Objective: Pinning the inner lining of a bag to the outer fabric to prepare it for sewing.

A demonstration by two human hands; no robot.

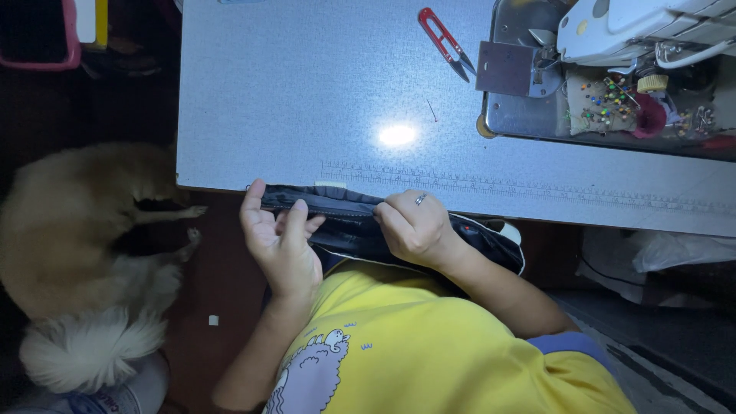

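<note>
Left hand: the left hand (280, 241) is palm-up with fingers curled, its fingertips pinching the left end of the dark fabric piece (345, 208).
Right hand: the right hand (416, 228) is folded over the fabric, fingers pressed together and gripping the top fold just right of the left hand; a ring shows on one finger.
Dark fabric piece: held between both hands at the near edge of the desk (307, 100), just above the person's lap.
Long axis: it runs side to side, along the desk edge, one end at the left hand and the rest passing under the right hand and trailing off to the right, where it hangs down past the wrist.
Fold: the upper edge looks rolled or doubled over; I cannot tell what kind of seam it is.
Beyond the hands: a printed ruler strip (537, 188) lies along the desk edge, just past the right hand's knuckles.
Farther out: red thread snips (445, 42) lie well beyond the right hand, tips pointing right and towards the person.
Far right: the sewing machine (636, 38) with a pincushion (606, 103) full of coloured pins beside it.
Left of the left hand: a tan and white dog (84, 253) lies on the floor below the desk.
Near the camera: the person's yellow shirt (429, 345).
</note>
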